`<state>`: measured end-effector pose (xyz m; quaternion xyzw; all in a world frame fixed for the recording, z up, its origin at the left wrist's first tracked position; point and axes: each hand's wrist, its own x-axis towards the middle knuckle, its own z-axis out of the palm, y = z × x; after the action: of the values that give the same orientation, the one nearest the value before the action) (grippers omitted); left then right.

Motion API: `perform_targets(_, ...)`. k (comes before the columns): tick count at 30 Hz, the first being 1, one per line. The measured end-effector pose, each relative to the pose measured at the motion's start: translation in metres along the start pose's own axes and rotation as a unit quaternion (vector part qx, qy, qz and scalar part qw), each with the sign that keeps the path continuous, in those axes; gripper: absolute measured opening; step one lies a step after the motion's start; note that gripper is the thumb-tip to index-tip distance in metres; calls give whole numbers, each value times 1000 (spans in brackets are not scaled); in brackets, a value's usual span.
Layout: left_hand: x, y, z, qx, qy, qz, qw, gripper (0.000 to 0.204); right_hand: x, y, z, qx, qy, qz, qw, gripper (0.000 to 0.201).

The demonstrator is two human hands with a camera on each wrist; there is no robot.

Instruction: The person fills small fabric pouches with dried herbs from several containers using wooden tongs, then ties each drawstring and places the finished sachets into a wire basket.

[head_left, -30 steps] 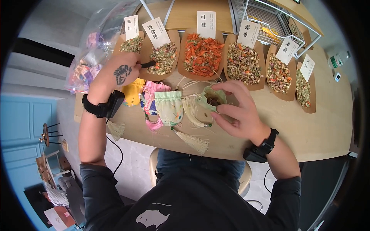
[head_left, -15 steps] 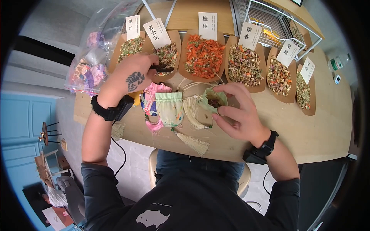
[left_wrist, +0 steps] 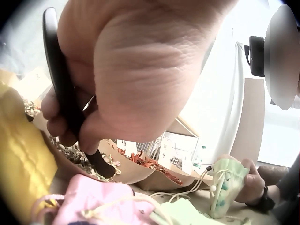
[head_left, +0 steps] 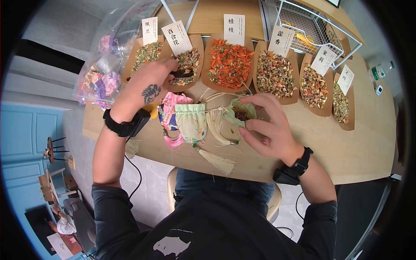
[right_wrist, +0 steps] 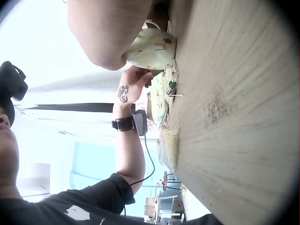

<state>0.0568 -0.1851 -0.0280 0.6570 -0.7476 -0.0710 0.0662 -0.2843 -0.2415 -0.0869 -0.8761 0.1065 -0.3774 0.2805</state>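
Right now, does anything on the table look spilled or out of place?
Yes: in the right wrist view, dark specks cluster on the bare tabletop, apart from the green drawstring pouch in the right hand. They look odd because the dried herbs mostly sit in paper trays. Crumbs or a stain, I can't tell.

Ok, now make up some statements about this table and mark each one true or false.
1. The left hand holds a dark utensil. True.
2. The utensil is at the rightmost tray. False: it is at the tray just left of the orange petals.
3. The right hand is empty. False: it holds an open green pouch.
4. A pink pouch lies on the table. True.
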Motion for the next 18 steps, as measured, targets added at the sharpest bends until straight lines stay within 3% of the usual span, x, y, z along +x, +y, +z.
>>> perform_targets(7,-4,9,-14,-10,19,-4,1000,19,0,0,1,2,1,2,1000,14)
perform_targets(11,-5,36,-36,-7,28,-16,999,19,-1,1,-1,8,2,2,1000,13)
perform_targets(14,-7,64,-50,-32,56,71,995,19,-1,0,-1,10,1,2,1000,13)
perform_targets(18,-9,100,-49,-64,28,121,990,20,-2,0,0,5,9,-3,1000,13)
